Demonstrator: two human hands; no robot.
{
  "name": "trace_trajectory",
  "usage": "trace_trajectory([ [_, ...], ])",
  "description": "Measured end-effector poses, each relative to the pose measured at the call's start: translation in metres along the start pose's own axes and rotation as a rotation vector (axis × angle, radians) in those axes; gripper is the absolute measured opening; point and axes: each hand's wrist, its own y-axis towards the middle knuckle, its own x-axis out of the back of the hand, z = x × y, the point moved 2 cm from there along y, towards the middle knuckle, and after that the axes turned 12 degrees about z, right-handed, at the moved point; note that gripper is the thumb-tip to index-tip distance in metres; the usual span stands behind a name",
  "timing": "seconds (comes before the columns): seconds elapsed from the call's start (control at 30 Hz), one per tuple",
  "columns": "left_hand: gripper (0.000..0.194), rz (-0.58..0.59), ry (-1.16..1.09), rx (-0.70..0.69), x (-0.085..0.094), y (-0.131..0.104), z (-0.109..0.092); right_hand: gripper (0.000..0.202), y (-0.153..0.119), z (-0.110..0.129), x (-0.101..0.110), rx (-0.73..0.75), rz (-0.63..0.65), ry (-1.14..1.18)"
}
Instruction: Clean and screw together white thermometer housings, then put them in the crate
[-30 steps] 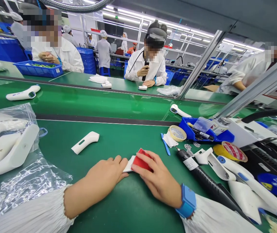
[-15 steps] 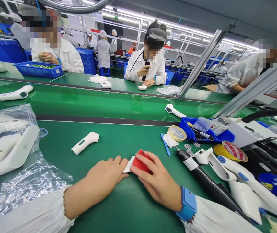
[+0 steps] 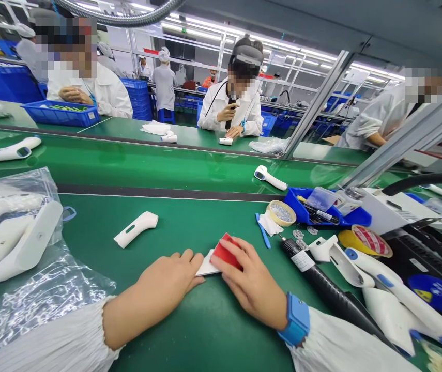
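My left hand point(image 3: 162, 289) is closed on a white plastic part point(image 3: 207, 265), pressing it down against the green bench; the fingers hide most of it. In my right hand point(image 3: 254, 281) is a small red pad point(image 3: 224, 252), gripped between thumb and fingers and resting on the far end of the white part. A blue wristband point(image 3: 297, 319) circles my right wrist. Beyond my left hand lies a curved white housing shell point(image 3: 137, 229) with a slot in it.
Bagged white housings point(image 3: 30, 243) lie at left. On the right are a black electric screwdriver point(image 3: 321, 284), a tape roll point(image 3: 282, 213), a blue tray point(image 3: 354, 219) and white shells point(image 3: 389, 310). White thermometers point(image 3: 271, 178) ride the green belt point(image 3: 147, 165). Co-workers point(image 3: 240, 98) sit opposite.
My right hand and the red pad have shifted slightly away from me, baring more of the white part. My left hand stays put. Thermometers on the belt have travelled left.
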Motion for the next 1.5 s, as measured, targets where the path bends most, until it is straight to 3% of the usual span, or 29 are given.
trace_trajectory([
  [0.6, 0.030, 0.043, -0.005, -0.001, 0.0036, -0.0011, -0.0008, 0.035, 0.0021, -0.0004, 0.0004, 0.064, 0.015, -0.027],
  [1.0, 0.031, 0.034, 0.002, 0.009, 0.0036, -0.0001, -0.0008, 0.036, 0.0024, 0.0012, 0.0020, -0.006, -0.016, -0.057],
  [1.13, 0.031, 0.030, -0.004, 0.002, 0.0024, -0.0006, -0.0011, 0.037, 0.0014, 0.0023, 0.0009, 0.049, 0.017, -0.050],
  [1.5, 0.029, -0.012, -0.006, -0.001, 0.0038, -0.0017, -0.0020, 0.036, 0.0020, 0.0004, 0.0012, 0.030, -0.003, -0.058],
])
